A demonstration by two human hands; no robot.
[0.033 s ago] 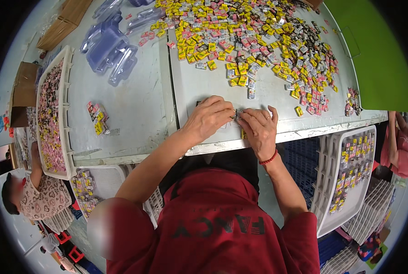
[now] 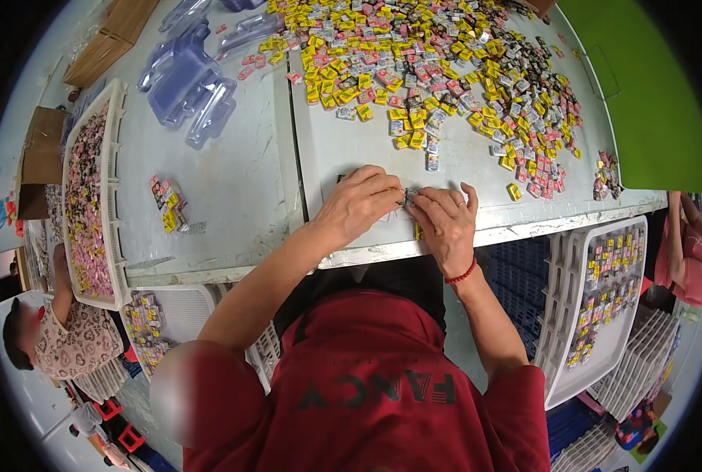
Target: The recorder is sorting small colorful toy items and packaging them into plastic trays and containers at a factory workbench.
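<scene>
Near the table's front edge, my left hand [image 2: 357, 203] and my right hand [image 2: 447, 220] meet at the fingertips. Both are closed in a pinch around a small dark-and-silver piece [image 2: 407, 197], mostly covered by the fingers, so its kind cannot be made out. My right index finger sticks up a little. A bit of yellow, perhaps a small box [image 2: 419, 231], peeks out beside my right hand. Just beyond the hands lies a white-and-blue small box [image 2: 432, 162], at the tip of a large heap of tiny yellow, pink, white and black boxes [image 2: 414, 79].
Clear plastic blister trays [image 2: 186, 86] lie at the far left. A small cluster of boxes [image 2: 168, 204] sits left of the table seam. White crates stand at the left [image 2: 119, 197] and lower right [image 2: 595, 315], holding small packs. Another person [image 2: 71, 334] works at the left.
</scene>
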